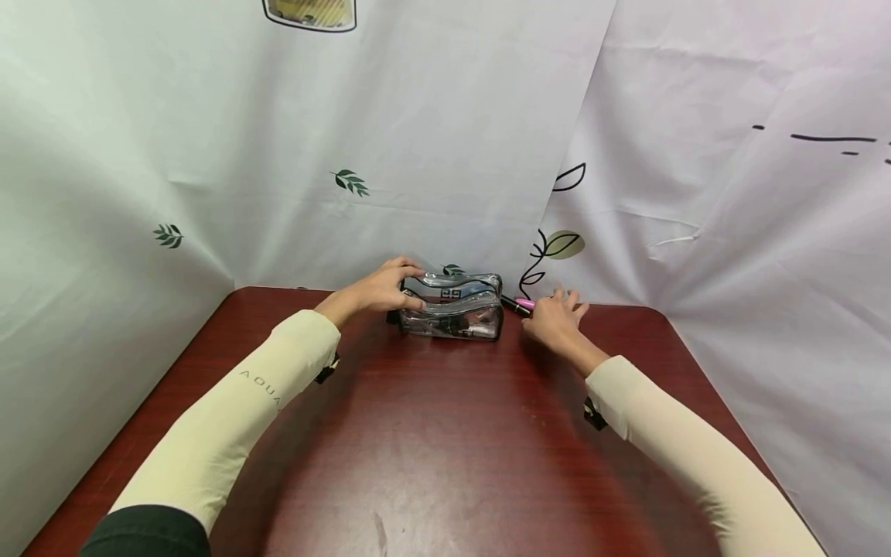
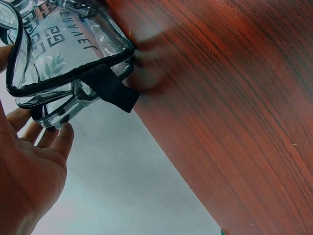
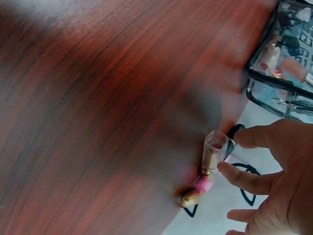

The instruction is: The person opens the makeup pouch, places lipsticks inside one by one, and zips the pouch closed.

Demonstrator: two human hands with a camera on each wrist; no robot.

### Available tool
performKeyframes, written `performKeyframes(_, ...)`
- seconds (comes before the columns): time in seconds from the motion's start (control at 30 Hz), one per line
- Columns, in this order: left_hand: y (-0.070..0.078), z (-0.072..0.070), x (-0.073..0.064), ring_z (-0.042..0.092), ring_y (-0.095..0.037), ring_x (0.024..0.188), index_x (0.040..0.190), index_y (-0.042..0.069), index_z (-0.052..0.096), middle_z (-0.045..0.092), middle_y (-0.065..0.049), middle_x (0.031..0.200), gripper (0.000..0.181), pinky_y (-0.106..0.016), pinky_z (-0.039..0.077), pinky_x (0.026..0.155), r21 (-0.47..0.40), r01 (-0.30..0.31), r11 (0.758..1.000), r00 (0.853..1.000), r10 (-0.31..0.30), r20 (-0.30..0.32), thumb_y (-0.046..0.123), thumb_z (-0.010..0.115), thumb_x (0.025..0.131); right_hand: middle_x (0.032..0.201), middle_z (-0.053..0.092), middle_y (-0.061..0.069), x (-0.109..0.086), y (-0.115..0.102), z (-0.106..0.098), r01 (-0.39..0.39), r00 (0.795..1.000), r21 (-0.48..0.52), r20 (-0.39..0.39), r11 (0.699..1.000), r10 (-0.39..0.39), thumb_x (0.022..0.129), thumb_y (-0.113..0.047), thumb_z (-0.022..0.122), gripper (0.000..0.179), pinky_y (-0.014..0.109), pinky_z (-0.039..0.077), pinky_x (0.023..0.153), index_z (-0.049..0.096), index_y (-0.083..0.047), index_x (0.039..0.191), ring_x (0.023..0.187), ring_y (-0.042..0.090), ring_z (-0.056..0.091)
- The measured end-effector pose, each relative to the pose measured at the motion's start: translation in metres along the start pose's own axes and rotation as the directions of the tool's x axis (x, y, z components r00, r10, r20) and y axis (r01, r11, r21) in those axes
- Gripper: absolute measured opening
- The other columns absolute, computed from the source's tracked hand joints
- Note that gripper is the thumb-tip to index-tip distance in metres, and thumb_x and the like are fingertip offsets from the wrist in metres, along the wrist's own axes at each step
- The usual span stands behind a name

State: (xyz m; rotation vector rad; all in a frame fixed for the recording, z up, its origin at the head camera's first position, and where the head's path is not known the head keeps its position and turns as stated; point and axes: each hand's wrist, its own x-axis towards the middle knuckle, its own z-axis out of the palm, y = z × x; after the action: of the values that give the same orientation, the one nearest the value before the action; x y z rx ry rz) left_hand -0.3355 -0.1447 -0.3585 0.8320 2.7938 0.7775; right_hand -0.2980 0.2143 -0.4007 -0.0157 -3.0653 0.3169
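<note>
A clear zip pouch (image 1: 454,308) with black piping stands near the table's back edge, its top gaping. My left hand (image 1: 386,286) holds its left end, thumb at the front rim and fingers at the back. A black tab (image 2: 110,87) sticks out from that end in the left wrist view. Right of the pouch, my right hand (image 1: 554,319) reaches down with fingers spread. In the right wrist view, its index fingertip is right at a clear-capped lipstick tube (image 3: 212,152), the thumb near a black stick (image 3: 234,134). A pink piece (image 3: 203,184) lies just beyond the tube.
Several small cosmetics (image 3: 268,58) show through the pouch wall. The dark red wooden table (image 1: 431,433) extends toward me. White cloth (image 1: 445,139) printed with leaves hangs right behind the table's back edge and along both sides.
</note>
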Motion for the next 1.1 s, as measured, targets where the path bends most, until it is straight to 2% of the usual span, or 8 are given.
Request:
performKeyframes(0.17, 0.0, -0.0006, -0.0009, 0.032, -0.046, 0.167, 0.168, 0.0, 0.05, 0.04, -0.023, 0.175, 0.086, -0.067, 0.032, 0.135, -0.001, -0.001, 1.0, 1.0, 0.001, -0.001, 0.04, 0.079, 0.098, 0.152, 0.05, 0.041, 0.0005, 0.0009, 0.0009, -0.018, 1.0, -0.021, 0.011, 1.0, 0.018, 0.096, -0.026, 0.069, 0.03, 0.086, 0.016, 0.124, 0.073, 0.004, 0.097, 0.154, 0.067, 0.026)
performKeyframes(0.43, -0.0001, -0.0008, -0.0013, 0.031, -0.046, 0.167, 0.168, 0.0, 0.05, 0.04, -0.022, 0.175, 0.087, -0.067, 0.032, 0.135, -0.001, -0.003, 1.0, 1.0, 0.003, -0.001, 0.04, 0.079, 0.097, 0.154, 0.048, 0.044, 0.0024, 0.0004, 0.001, -0.027, 0.999, -0.044, 0.027, 0.999, 0.029, 0.096, -0.024, 0.07, 0.028, 0.09, 0.013, 0.125, 0.073, 0.004, 0.1, 0.154, 0.07, 0.025)
performKeyframes(0.7, 0.0023, -0.0001, -0.0012, 0.03, -0.046, 0.168, 0.169, 0.002, 0.05, 0.038, -0.021, 0.177, 0.085, -0.068, 0.031, 0.135, 0.013, 0.023, 1.0, 1.0, -0.023, 0.002, 0.039, 0.08, 0.098, 0.15, 0.051, 0.043, 0.001, -0.001, 0.0009, -0.05, 0.998, -0.053, 0.04, 0.997, 0.052, 0.096, -0.026, 0.073, 0.036, 0.089, 0.016, 0.126, 0.074, 0.007, 0.109, 0.154, 0.07, 0.027)
performKeyframes(0.83, 0.0025, -0.0003, -0.0016, 0.031, -0.046, 0.168, 0.169, 0.002, 0.05, 0.039, -0.022, 0.176, 0.085, -0.068, 0.032, 0.135, 0.016, 0.014, 1.0, 1.0, -0.014, -0.002, 0.04, 0.079, 0.098, 0.148, 0.052, 0.042, 0.0014, 0.0, 0.0018, -0.058, 0.997, -0.045, 0.046, 0.997, 0.06, 0.097, -0.027, 0.072, 0.038, 0.09, 0.016, 0.125, 0.074, 0.008, 0.112, 0.155, 0.071, 0.026)
performKeyframes(1.0, 0.0002, 0.0002, -0.001, 0.033, -0.047, 0.166, 0.168, 0.0, 0.05, 0.04, -0.023, 0.175, 0.086, -0.067, 0.033, 0.134, 0.02, -0.009, 1.0, 1.0, 0.009, -0.007, 0.041, 0.078, 0.098, 0.154, 0.05, 0.043, 0.0008, -0.0005, 0.0047, -0.067, 0.996, -0.045, 0.06, 0.997, 0.07, 0.098, -0.028, 0.072, 0.052, 0.09, 0.018, 0.124, 0.07, 0.012, 0.131, 0.158, 0.072, 0.023)
performKeyframes(1.1, -0.0003, 0.0003, -0.0016, 0.032, -0.047, 0.166, 0.169, 0.0, 0.049, 0.04, -0.023, 0.175, 0.087, -0.068, 0.033, 0.134, 0.016, -0.007, 1.0, 1.0, 0.007, -0.002, 0.042, 0.079, 0.098, 0.155, 0.05, 0.043, -0.0006, -0.0011, 0.0059, -0.067, 0.995, -0.052, 0.073, 0.996, 0.071, 0.1, -0.029, 0.072, 0.054, 0.09, 0.019, 0.124, 0.068, 0.012, 0.135, 0.157, 0.072, 0.023)
